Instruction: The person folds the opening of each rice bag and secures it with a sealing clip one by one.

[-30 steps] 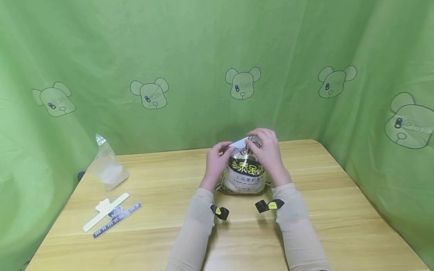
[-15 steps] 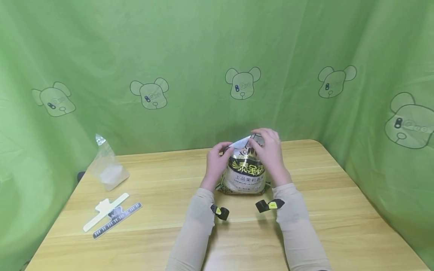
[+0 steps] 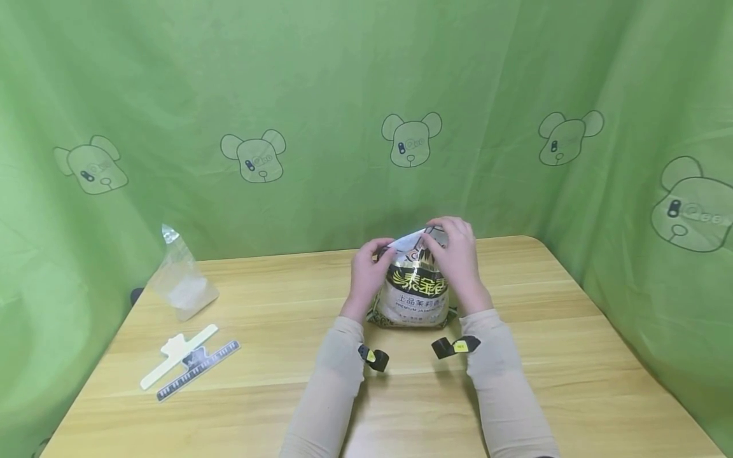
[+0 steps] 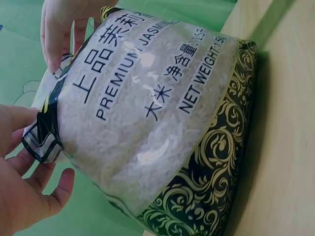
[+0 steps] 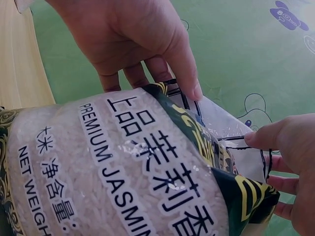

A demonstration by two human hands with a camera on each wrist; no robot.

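A clear plastic bag of rice (image 3: 415, 308) with a black and gold print stands upright on the table. Its top edge is folded, and a white flap (image 3: 406, 242) shows between the two hands. My left hand (image 3: 366, 275) pinches the bag's left top corner; in the left wrist view its thumb and fingers meet on the dark folded corner (image 4: 45, 145). The other top corner is pinched by my right hand (image 3: 460, 262), whose thumb lies on the white fold (image 5: 236, 142) in the right wrist view.
On the left of the table (image 3: 275, 413) lie a white bag clip (image 3: 177, 357) and a clip with a piano-key pattern (image 3: 197, 371), side by side. Behind them stands a clear bag of white contents (image 3: 189, 292). Green curtains (image 3: 321, 76) enclose the back and sides.
My right hand has shifted slightly to the right with its corner, and more of the white flap shows. Both hands keep their pinch on the bag.
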